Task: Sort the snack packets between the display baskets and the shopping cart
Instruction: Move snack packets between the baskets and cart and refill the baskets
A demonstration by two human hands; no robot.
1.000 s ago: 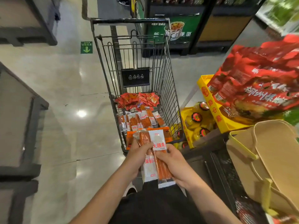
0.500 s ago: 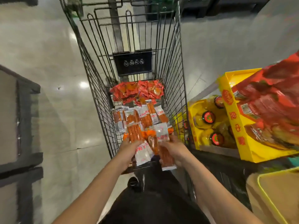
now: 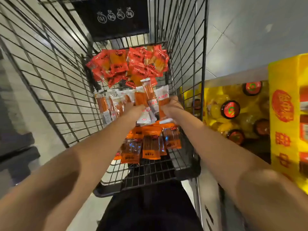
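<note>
Both forearms now reach deep over the black wire shopping cart (image 3: 55, 84), where a second ago they hung back at its near rim: the drop-off looks close. At lower centre lie glossy orange-edged clear sachets of dark sticks (image 3: 146, 144). Mid-frame, the left hand (image 3: 133, 108) and right hand (image 3: 171, 105) grip a fan of slim white-and-clear sleeves of orange sticks (image 3: 146, 99) above matching sleeves on the mesh floor. Beyond, crinkled red foil packets (image 3: 128, 67) pile against the cart's far end. At right, a yellow cardboard display box (image 3: 283, 97) flanks dark-capped yellow bottles (image 3: 230, 109).
</note>
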